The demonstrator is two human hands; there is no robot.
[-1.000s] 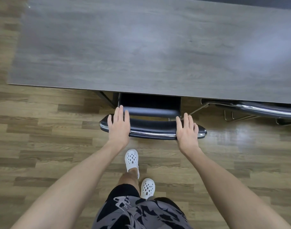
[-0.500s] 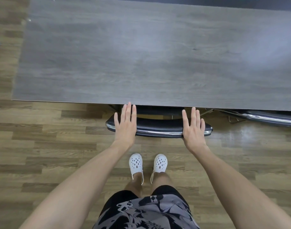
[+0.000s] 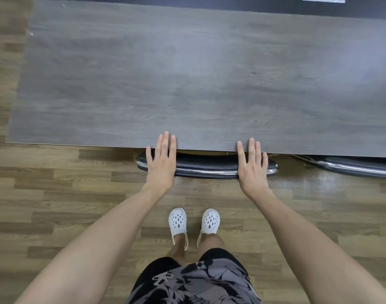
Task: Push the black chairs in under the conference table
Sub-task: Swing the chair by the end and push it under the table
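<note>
Pressing left hand [image 3: 161,160] and right hand [image 3: 251,166] flat, fingers straight, on the black chair [image 3: 206,166] back — could jam fingertips [image 3: 165,137] against the conference table [image 3: 187,84] edge if shoved harder.

Black chair [image 3: 206,166] backrest at grey conference table [image 3: 187,84] edge.

Office meeting room: long grey conference table [image 3: 187,73], chrome-framed black chairs [image 3: 206,166], wood-look floor [image 3: 56,194].

Seat of chair [image 3: 207,166] hidden under table [image 3: 187,84]; second chair [image 3: 360,166] cut by right edge, perhaps same type.
</note>
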